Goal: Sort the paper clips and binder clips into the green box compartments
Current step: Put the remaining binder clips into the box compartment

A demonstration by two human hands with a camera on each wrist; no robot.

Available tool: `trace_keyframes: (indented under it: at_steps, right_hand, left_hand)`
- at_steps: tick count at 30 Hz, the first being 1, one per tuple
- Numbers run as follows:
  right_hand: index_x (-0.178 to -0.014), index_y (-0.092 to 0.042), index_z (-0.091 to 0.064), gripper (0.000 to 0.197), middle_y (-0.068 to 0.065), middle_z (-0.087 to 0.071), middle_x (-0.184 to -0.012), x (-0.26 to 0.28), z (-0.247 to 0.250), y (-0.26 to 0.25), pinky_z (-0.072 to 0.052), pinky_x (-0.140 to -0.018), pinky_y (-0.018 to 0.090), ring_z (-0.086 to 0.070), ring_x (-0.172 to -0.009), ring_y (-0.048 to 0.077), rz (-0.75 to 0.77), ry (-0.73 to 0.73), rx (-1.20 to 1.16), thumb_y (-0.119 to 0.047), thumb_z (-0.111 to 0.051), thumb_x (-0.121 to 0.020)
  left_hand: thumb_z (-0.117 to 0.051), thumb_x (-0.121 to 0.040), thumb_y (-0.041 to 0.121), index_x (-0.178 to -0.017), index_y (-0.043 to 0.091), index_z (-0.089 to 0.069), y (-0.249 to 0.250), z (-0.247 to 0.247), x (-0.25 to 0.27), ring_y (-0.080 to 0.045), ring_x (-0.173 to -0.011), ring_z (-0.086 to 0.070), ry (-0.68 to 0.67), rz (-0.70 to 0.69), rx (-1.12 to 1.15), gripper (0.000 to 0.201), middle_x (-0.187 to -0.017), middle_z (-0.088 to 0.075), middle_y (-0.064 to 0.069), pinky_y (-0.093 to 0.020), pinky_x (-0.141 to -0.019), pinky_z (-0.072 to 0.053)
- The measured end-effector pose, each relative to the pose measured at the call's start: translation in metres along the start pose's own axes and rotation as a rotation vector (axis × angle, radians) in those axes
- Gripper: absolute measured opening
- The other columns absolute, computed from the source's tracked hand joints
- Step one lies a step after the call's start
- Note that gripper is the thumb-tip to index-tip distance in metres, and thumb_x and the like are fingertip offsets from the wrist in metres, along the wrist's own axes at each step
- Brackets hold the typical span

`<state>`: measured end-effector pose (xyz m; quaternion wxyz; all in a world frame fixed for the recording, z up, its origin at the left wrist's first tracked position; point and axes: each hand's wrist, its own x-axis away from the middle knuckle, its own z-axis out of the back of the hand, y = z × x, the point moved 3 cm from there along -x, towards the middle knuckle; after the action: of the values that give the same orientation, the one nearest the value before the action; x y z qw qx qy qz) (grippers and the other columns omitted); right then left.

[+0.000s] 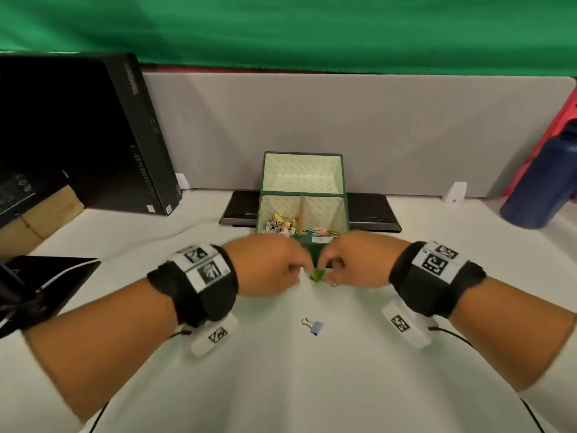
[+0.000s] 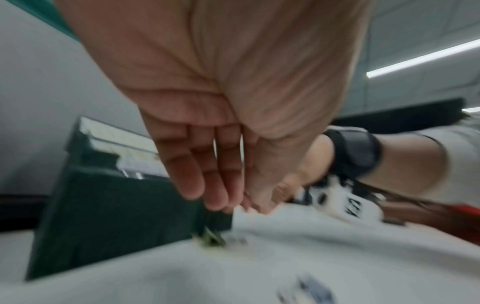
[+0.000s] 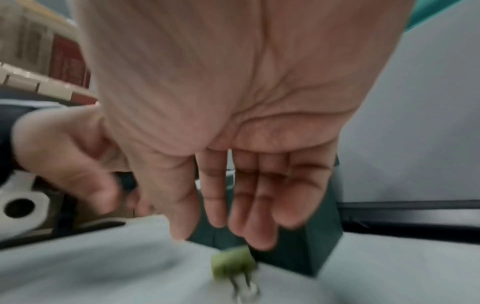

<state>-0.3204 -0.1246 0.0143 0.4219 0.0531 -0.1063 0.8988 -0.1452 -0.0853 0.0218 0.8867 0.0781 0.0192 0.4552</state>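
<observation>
The green box (image 1: pixel 258 214) stands at the table's middle; its front left compartment holds binder clips (image 1: pixel 281 225) and its front right one holds paper clips (image 1: pixel 318 231). A green binder clip (image 1: pixel 318 275) (image 2: pixel 211 238) (image 3: pixel 232 263) lies on the table just before the box's front wall. My left hand (image 1: pixel 301 270) (image 2: pixel 233 205) and right hand (image 1: pixel 327 270) (image 3: pixel 221 232) hover close together over it, fingers pointing down and relaxed, nothing seen in either. A blue binder clip (image 1: pixel 313 327) (image 2: pixel 311 288) lies nearer to me. The wrist views are blurred.
A black computer tower (image 1: pixel 93 135) stands at the back left and a flat black device (image 1: pixel 374 214) lies behind the box. A dark blue bottle (image 1: pixel 537 189) is at the right edge. A black object with a white cable (image 1: pixel 46 282) sits at the left.
</observation>
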Motion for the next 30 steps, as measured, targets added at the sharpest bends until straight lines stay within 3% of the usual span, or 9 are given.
trace_keyframes:
  at_steps: [3,6,9,11,14,17,22,27,30]
  right_hand:
    - [-0.144,-0.037,-0.046,0.055,-0.007,-0.053,-0.128,0.002,-0.030,0.006,-0.048,-0.092,0.028,-0.058,-0.109,0.017,-0.004,-0.117,0.098,-0.044,-0.061,-0.091]
    - [-0.152,-0.038,-0.031,0.066,-0.006,-0.039,-0.138,0.008,-0.047,0.005,-0.044,-0.105,0.034,-0.048,-0.121,0.018,-0.009,-0.135,0.086,-0.040,-0.059,-0.092]
    - [-0.130,-0.036,-0.050,0.039,-0.003,-0.049,-0.123,0.016,-0.052,0.006,-0.050,-0.093,0.033,-0.054,-0.107,0.019,-0.019,-0.074,0.017,-0.034,-0.060,-0.093]
    - [-0.110,-0.033,-0.053,0.018,-0.003,-0.051,-0.110,0.022,-0.054,0.007,-0.051,-0.081,0.030,-0.057,-0.092,0.018,-0.022,-0.074,0.023,-0.030,-0.058,-0.093]
    - [-0.099,-0.034,-0.050,0.015,-0.006,-0.050,-0.103,0.030,-0.050,0.005,-0.049,-0.072,0.028,-0.056,-0.085,0.016,-0.010,-0.120,0.022,-0.029,-0.059,-0.089]
    - [-0.098,-0.036,-0.049,0.019,-0.010,-0.052,-0.098,0.025,-0.025,-0.006,-0.049,-0.070,0.026,-0.055,-0.082,0.012,0.062,0.000,-0.113,-0.032,-0.063,-0.086]
    - [-0.101,-0.027,-0.053,0.022,-0.005,-0.058,-0.092,-0.018,0.035,-0.013,-0.043,-0.063,0.022,-0.054,-0.073,0.010,0.045,0.307,-0.357,-0.026,-0.068,-0.085]
    - [-0.102,-0.032,-0.057,0.027,-0.006,-0.064,-0.103,-0.067,0.054,0.000,-0.058,-0.074,0.032,-0.064,-0.085,0.015,-0.095,0.313,-0.515,-0.042,-0.073,-0.083]
    - [-0.109,-0.032,-0.060,0.032,-0.007,-0.062,-0.123,-0.078,0.064,0.026,-0.051,-0.093,0.036,-0.060,-0.107,0.016,-0.169,0.391,-0.422,-0.050,-0.070,-0.084]
  left_hand:
    - [-0.054,-0.096,0.031,-0.142,0.045,-0.038,0.020,-0.045,0.004,-0.016,-0.123,-0.050,-0.287,-0.112,-0.071,0.051,-0.137,-0.050,0.009,-0.039,-0.103,-0.045]
    - [-0.051,-0.099,0.029,-0.145,0.040,-0.036,0.031,-0.067,0.006,-0.019,-0.125,-0.043,-0.343,-0.168,-0.119,0.050,-0.139,-0.042,0.005,-0.035,-0.099,-0.042]
    - [-0.048,-0.101,0.028,-0.130,0.027,-0.054,0.034,-0.069,0.013,-0.022,-0.112,-0.054,-0.350,-0.141,-0.106,0.029,-0.125,-0.049,0.003,-0.034,-0.090,-0.046]
    - [-0.047,-0.101,0.028,-0.122,0.023,-0.058,0.033,-0.067,0.022,-0.022,-0.105,-0.057,-0.368,-0.118,-0.064,0.024,-0.119,-0.053,0.003,-0.037,-0.089,-0.048]
    - [-0.049,-0.098,0.029,-0.112,0.023,-0.059,0.026,-0.062,0.034,-0.018,-0.096,-0.057,-0.376,-0.104,-0.037,0.018,-0.112,-0.056,0.004,-0.033,-0.083,-0.047]
    - [-0.051,-0.093,0.029,-0.101,0.027,-0.058,0.011,-0.042,0.032,-0.014,-0.086,-0.054,-0.243,-0.078,-0.064,0.011,-0.101,-0.055,0.009,-0.030,-0.078,-0.047]
    - [-0.058,-0.090,0.031,-0.091,0.026,-0.061,-0.027,0.029,-0.001,-0.010,-0.072,-0.050,0.299,0.051,-0.070,0.005,-0.079,-0.049,0.013,-0.025,-0.064,-0.040]
    - [-0.064,-0.089,0.027,-0.104,0.029,-0.066,-0.073,0.045,-0.025,-0.012,-0.078,-0.063,0.358,0.322,0.238,0.016,-0.085,-0.064,0.011,-0.026,-0.072,-0.052]
    - [-0.061,-0.093,0.020,-0.104,0.027,-0.066,-0.099,0.036,-0.020,-0.012,-0.081,-0.063,0.429,0.444,0.419,0.015,-0.088,-0.065,0.009,-0.019,-0.071,-0.049]
